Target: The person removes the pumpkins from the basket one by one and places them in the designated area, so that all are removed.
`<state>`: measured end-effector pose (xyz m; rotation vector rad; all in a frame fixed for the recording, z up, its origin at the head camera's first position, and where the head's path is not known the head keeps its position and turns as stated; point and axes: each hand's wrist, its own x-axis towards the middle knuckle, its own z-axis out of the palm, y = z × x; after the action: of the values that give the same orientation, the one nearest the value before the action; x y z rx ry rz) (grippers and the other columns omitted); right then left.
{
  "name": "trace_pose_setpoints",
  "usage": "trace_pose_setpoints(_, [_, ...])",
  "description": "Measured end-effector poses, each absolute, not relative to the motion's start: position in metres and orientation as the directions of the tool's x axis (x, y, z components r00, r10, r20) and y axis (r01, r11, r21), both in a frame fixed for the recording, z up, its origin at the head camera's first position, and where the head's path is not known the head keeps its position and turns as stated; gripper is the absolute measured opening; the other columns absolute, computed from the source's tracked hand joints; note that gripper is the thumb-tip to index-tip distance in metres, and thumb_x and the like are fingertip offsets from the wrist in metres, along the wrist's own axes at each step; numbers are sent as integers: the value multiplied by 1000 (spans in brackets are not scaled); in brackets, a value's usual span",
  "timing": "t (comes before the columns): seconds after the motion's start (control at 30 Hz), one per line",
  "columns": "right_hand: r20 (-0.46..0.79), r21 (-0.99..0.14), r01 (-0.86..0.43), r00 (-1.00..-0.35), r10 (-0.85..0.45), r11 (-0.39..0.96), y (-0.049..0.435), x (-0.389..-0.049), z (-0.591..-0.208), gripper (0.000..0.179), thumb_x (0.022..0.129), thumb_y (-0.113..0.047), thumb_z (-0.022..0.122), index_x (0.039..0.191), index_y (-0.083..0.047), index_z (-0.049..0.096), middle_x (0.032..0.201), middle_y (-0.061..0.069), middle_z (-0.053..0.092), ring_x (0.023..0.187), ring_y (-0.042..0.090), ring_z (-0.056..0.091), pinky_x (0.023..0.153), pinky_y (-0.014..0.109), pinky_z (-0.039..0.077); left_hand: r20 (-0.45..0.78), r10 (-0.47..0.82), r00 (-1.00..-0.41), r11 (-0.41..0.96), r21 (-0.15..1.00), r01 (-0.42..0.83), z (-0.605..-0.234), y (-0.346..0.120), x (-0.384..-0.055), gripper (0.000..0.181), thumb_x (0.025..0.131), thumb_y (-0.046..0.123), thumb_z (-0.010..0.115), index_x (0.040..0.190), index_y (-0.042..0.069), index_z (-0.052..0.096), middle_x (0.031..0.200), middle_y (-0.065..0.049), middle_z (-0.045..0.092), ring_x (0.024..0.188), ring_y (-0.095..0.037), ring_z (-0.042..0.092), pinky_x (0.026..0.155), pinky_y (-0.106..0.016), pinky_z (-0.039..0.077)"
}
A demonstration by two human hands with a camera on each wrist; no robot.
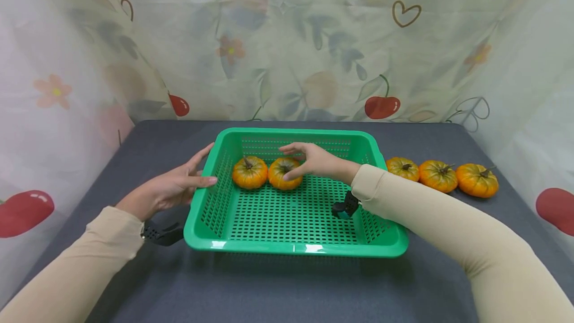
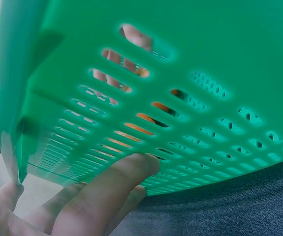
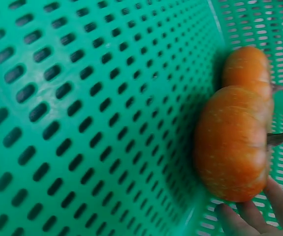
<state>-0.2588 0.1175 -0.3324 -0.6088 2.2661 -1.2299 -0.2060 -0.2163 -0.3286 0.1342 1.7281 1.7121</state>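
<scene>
A green perforated plastic basket [image 1: 293, 248] stands on the table. My left hand [image 1: 172, 187] grips its left rim, thumb over the edge; in the left wrist view the fingers [image 2: 107, 191] press the outer wall. Two orange pumpkins with stems sit side by side at the basket's back left: a left pumpkin [image 1: 247, 178] and a right pumpkin [image 1: 279, 181]. Over the right one reaches my right hand [image 1: 320, 162], thumb and fingers spread apart around its top. In the right wrist view, fingertips [image 3: 230, 221] lie close beside the nearer pumpkin [image 3: 230, 142]; contact is unclear.
Outside the basket's right side, three more pumpkins [image 1: 438, 176] lie in a row on the dark grey table [image 1: 287, 288]; my right forearm partly covers the nearest. A patterned cloth [image 1: 287, 64] hangs behind the table and along both sides.
</scene>
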Motion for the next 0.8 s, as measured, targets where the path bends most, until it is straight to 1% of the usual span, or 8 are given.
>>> trace_pose_setpoints(0.07, [-208,-846,-161,-778,-593,508,116,-258,-335,74,82,-17,78,146,-13,42,151,9,39,139,34,35,111,48,37,-391,524,-757,127,914,-385,-329,-216,-206,96,97,14,60,149,53,-11,160,-22,6,113,-35,62,89,-61,50])
trace_pose_setpoints(0.13, [-217,-836,-166,-776,-592,523,114,-258,-338,73,82,-17,79,145,-13,44,149,9,40,135,32,40,109,45,39,-390,524,-757,129,915,-382,-329,-216,-206,96,97,14,60,149,53,-10,160,-22,6,113,-35,62,89,-61,50])
trace_pose_setpoints(0.23, [-235,-827,-167,-764,-601,536,112,-259,-344,72,81,-16,79,145,-13,45,147,10,42,128,30,46,104,43,44,-390,524,-757,128,915,-383,-329,-216,-206,96,97,14,60,149,53,-10,160,-22,6,114,-35,61,90,-61,50])
trace_pose_setpoints(0.3, [-255,-819,-165,-753,-606,549,111,-259,-346,73,81,-16,80,145,-15,45,146,10,41,126,28,47,102,41,46,-391,522,-758,126,914,-385,-329,-216,-206,96,97,13,60,149,53,-10,159,-22,6,113,-35,61,90,-61,50])
trace_pose_setpoints(0.43, [-281,-807,-167,-735,-617,566,110,-257,-349,77,80,-18,80,147,-18,42,145,11,39,127,27,45,101,42,46,-391,518,-761,125,915,-385,-328,-216,-206,96,97,13,60,149,52,-11,159,-22,6,112,-34,62,90,-61,50])
trace_pose_setpoints(0.8, [-288,-793,-176,-735,-614,583,110,-257,-350,74,82,-19,79,146,-19,42,144,13,39,127,29,44,102,43,45,-382,530,-757,130,919,-373,-329,-216,-206,96,97,14,59,149,51,-12,160,-23,6,114,-35,61,90,-61,50])
